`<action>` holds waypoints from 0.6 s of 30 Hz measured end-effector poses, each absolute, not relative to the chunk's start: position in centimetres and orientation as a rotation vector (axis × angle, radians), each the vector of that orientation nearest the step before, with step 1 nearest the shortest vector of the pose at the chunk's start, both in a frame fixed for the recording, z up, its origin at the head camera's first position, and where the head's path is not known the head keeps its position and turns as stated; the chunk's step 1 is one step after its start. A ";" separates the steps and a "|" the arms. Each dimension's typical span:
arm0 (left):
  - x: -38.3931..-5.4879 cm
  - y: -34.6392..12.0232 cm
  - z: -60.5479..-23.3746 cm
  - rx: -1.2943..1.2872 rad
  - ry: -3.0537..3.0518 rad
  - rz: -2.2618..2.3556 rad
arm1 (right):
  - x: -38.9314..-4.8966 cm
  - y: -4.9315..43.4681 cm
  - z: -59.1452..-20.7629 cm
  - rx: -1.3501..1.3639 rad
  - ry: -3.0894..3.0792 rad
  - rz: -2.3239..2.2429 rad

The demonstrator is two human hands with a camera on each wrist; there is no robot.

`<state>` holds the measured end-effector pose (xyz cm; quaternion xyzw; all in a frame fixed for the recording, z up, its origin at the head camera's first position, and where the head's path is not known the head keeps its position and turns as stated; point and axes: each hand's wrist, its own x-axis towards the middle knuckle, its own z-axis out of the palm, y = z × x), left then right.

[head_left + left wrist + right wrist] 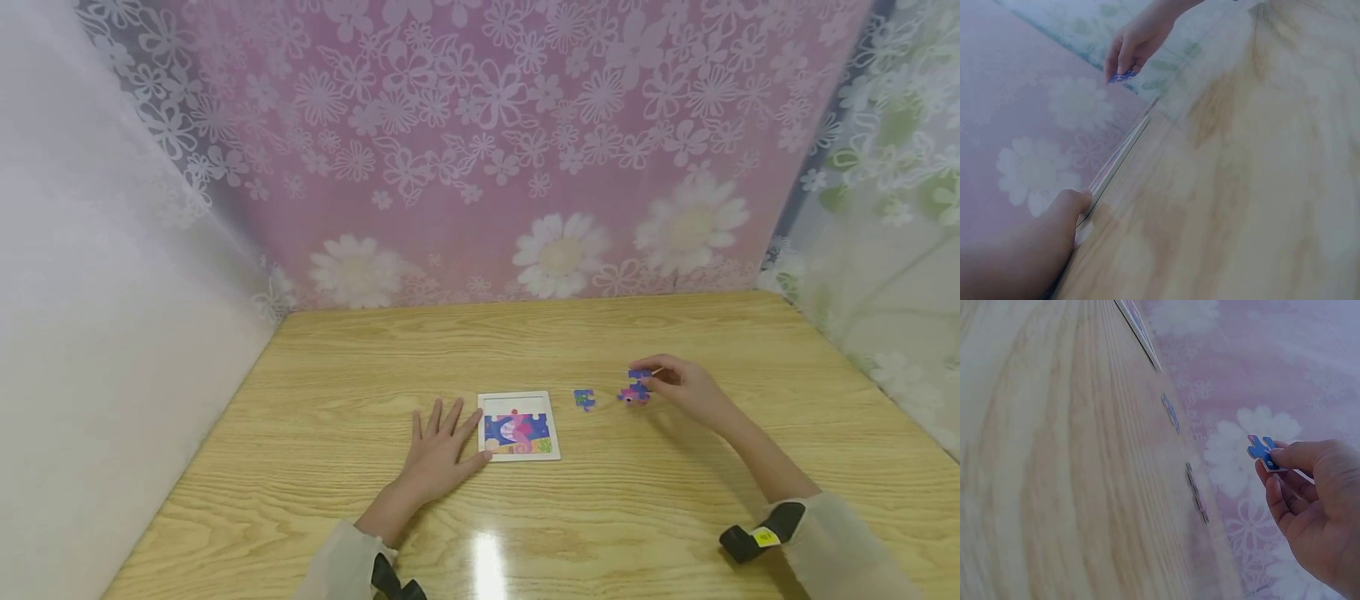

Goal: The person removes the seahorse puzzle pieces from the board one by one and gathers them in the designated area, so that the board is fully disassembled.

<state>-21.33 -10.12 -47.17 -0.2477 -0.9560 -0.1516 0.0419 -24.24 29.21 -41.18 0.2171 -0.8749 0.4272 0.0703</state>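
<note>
A square white puzzle tray (pixel 556 442) lies on the table; its lower part holds joined pieces of a pink seahorse picture (pixel 519 433). My left hand (pixel 435 462) rests with fingers spread at the tray's left side, thumb and index finger touching its rim. Between thumb and fingers, my right hand (pixel 686 392) pinches a blue puzzle piece (pixel 1265 452), raised off the table in the right wrist view. Near it on the table lies a pink and purple piece (pixel 633 397). A blue and green piece (pixel 583 400) lies between that one and the tray.
The wood-grain table (pixel 337 367) meets a pink flowered curtain (pixel 465 167) at the back. A white wall (pixel 112 292) stands on the left, and a pale flowered curtain (pixel 892 250) hangs on the right. Each wrist wears a black strap (pixel 783 523).
</note>
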 end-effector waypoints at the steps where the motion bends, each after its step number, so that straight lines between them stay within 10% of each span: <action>1: -21.4 -10.1 -47.2 -0.756 -2.930 -0.464 | -24.2 29.4 -41.2 0.650 -2.630 1.296; 18: -21.5 -10.1 -47.4 -0.747 -2.947 -0.452 | -24.3 32.1 -42.3 0.545 -2.661 1.250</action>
